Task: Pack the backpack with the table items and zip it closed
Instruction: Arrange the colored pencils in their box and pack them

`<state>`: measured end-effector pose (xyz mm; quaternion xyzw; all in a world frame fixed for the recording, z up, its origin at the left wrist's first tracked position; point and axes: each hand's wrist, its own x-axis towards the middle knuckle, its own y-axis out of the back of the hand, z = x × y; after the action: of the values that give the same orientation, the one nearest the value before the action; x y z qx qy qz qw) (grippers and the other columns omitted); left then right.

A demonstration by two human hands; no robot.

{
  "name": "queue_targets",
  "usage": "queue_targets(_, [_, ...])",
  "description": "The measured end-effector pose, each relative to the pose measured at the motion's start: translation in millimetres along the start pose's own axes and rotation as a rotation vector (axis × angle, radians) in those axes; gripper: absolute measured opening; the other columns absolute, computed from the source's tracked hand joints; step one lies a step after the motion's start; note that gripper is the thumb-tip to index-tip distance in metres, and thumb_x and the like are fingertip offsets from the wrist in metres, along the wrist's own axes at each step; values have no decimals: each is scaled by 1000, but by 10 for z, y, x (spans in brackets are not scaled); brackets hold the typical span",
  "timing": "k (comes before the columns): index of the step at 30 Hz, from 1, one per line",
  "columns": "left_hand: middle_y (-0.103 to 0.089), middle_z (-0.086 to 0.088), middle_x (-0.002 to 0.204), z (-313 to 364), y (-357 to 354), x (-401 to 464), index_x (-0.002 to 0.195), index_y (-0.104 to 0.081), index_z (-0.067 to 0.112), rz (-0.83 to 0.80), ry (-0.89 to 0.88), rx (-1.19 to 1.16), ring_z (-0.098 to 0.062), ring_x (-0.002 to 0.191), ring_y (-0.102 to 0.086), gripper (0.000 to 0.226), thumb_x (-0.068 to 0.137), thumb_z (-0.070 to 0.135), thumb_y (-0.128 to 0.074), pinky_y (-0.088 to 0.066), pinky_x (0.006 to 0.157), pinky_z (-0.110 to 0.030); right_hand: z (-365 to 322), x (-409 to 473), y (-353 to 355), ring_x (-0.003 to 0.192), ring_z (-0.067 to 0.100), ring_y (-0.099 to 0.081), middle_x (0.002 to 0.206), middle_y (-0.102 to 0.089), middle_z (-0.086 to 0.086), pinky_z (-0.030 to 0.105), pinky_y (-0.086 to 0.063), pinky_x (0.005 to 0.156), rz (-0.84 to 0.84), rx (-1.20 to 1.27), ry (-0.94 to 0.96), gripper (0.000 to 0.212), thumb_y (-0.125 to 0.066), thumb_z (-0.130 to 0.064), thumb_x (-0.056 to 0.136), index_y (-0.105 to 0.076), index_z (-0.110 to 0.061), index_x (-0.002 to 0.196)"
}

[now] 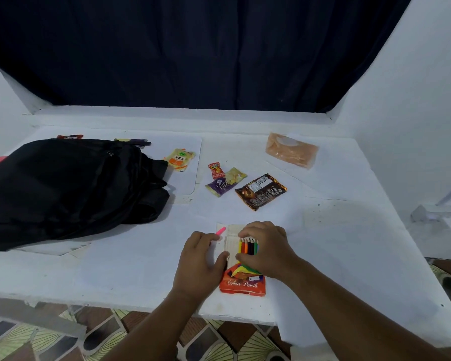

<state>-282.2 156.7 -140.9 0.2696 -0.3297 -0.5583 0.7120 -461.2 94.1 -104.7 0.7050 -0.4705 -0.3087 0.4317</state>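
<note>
At six o'clock on the surface [323, 243], I'm pinching the pink pencil [221, 231] in my left hand [199, 259] while my right hand [264, 250] is gripping the Colour Pencils box [242, 282]; I'd slide it in beside the others.

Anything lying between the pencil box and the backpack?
Nothing visible. The table is bare between the pencil box, under both hands, and the backpack. The snack packets lie farther back.
</note>
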Motion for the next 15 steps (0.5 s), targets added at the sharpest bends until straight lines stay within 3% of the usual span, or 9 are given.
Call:
queue_targets(5, [-58,13,122,-14,-11,-5,124,-62,28,2,-38,35,-4,108,-51,41,89,49,-66,-35,88,-8,75,-144,-54,122,12,-55,138,-58,-10,31,-37,109,125,66,-12,62,-64,-63,80,-58,-29,131])
queue_targets(7, [-60,12,121,-35,-24,-7,121,-65,27,20,-77,67,-5,108,-53,38,90,49,-64,-38,90,-12,116,-233,-94,126,14,-51,142,-53,-7,34,-36,110,185,71,-75,60,-56,-64,83,-55,-30,132])
queue_targets(10, [-65,10,118,-31,-20,-21,117,-68,27,27,-181,110,-9,104,-58,37,94,51,-50,-51,87,-26,221,-319,-181,139,14,-37,154,-37,-7,34,-33,114,91,42,-124,62,-50,-68,87,-45,-33,138])
queue_targets(12, [-67,11,117,-5,-6,-23,117,-69,28,1,-218,139,-9,102,-58,40,96,52,-45,-51,86,-28,292,-324,-193,142,14,-32,157,-33,-6,34,-37,113,68,56,-85,66,-48,-71,85,-44,-33,139])
queue_targets(15, [-67,18,114,7,66,37,115,-69,32,-63,-151,58,-8,102,-58,27,95,46,-59,-48,87,-27,374,-302,-138,144,14,-31,159,-28,-7,35,-49,105,33,72,11,69,-45,-74,83,-45,-34,139])
